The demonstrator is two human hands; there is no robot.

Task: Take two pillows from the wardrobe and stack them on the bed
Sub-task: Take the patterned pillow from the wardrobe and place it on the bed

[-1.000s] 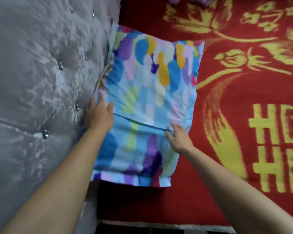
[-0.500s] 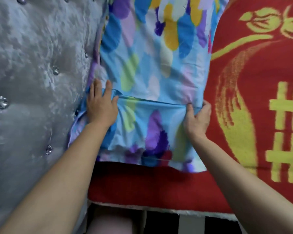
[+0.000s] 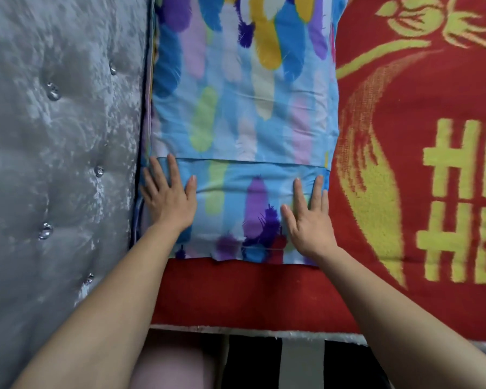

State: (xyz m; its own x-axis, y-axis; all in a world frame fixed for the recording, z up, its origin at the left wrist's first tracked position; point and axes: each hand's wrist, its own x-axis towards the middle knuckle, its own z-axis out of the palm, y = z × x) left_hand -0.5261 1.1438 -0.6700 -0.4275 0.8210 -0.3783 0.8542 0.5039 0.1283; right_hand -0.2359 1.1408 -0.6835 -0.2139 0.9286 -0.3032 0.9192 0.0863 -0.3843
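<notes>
Pillow [image 3: 242,113] lies mid-frame on the bed [image 3: 264,293], both hands [image 3: 169,200] [image 3: 310,220] flat, fingers spread, grasping nothing; a second pillow isn't visible.

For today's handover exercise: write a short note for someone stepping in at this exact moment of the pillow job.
Left hand: open, flat on the pillow's near left end.
Right hand: open, flat on its near right end.
Pillow: lies on the red blanket, along the grey headboard.
Done: at least one pillow is on the bed.
Left: whether a second lies underneath cannot be told; check, fetch it if missing, and stack.
</notes>
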